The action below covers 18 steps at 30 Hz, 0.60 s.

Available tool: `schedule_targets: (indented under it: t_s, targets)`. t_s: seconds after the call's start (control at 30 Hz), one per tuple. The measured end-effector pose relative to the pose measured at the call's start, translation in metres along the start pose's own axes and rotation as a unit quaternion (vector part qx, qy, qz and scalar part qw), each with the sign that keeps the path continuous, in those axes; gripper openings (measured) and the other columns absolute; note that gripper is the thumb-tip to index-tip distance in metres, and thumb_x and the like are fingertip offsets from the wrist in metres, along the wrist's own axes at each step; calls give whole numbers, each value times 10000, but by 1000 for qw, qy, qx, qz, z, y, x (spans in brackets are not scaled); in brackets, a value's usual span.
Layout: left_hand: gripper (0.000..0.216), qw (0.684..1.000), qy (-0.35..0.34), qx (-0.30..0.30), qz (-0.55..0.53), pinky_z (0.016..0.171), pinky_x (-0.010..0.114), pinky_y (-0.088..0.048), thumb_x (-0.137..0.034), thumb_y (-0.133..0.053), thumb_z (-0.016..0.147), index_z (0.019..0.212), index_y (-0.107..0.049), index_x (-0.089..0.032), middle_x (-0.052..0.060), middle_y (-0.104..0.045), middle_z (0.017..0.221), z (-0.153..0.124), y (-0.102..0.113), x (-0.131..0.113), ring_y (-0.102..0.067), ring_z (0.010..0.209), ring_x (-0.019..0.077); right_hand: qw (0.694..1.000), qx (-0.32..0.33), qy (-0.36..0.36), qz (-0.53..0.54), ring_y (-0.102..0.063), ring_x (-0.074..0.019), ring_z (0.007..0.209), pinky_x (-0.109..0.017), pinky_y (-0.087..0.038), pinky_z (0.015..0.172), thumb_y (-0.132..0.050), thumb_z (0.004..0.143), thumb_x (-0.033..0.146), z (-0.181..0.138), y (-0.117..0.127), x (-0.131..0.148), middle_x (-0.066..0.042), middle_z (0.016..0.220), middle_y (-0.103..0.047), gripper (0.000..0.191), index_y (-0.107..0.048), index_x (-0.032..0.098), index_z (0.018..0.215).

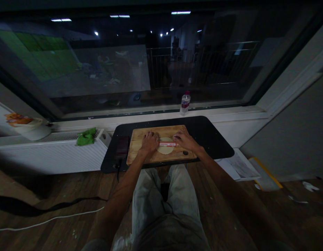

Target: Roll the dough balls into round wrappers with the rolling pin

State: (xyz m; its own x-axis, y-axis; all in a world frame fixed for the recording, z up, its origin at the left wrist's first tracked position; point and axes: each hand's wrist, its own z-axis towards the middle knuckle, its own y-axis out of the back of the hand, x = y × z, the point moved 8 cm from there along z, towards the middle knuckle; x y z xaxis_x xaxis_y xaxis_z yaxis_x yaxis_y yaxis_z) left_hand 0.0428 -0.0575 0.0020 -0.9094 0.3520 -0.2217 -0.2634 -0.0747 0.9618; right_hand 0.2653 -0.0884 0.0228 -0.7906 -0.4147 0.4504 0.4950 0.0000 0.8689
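Note:
A flat round of pale dough [165, 150] lies on a wooden cutting board [140, 157]. Across it rests what looks like a rolling pin [168, 144], wrapped in a red-and-white printed label. My left hand [150, 141] is closed over the pin's left end, fingers pointing away from me. At the other end, my right hand [184, 139] has its fingers curled onto the pin. Both ends of the pin are hidden under my hands.
The board sits on a black tabletop [213, 139], with a dark flat device [122, 146] and cable at its left. A water bottle [185, 104] stands on the windowsill. A green cloth [86, 136] hangs on the radiator [72, 157]; a white tub [33, 130] is farther left.

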Motion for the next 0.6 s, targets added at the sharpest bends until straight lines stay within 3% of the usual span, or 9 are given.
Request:
schedule_targets:
  t_s: [0.2,0.4,0.6]
  targets:
    - [450,997,-55,-30,-39,1331,618,-367,-315,-448,1122,1510,-670,-261,157,-650,1571,-11,-4,3,-456,1607,387,984,-19,-134,-112,-421,-424,1631,-629,-393,1294,-524,1159,462,-10,-15,-6,-179,1720,-564,551,-634,232,1648]
    - [531,995,-47,-55,-73,1402,603,-308,-313,-431,1123,1599,-624,-178,175,-622,1665,-37,-7,5,-368,1709,380,981,-59,-123,-140,-502,-392,1579,-550,-337,1336,-526,1142,399,-26,-19,13,-169,1625,-666,527,-673,214,1613]
    - [544,993,-49,-75,-77,1413,589,-328,-322,-436,1125,1597,-648,-153,156,-663,1652,-59,-5,1,-390,1713,366,979,-87,-106,-150,-601,-377,1449,-515,-363,1311,-486,1147,371,-46,-16,35,-215,1486,-738,508,-731,142,1528]
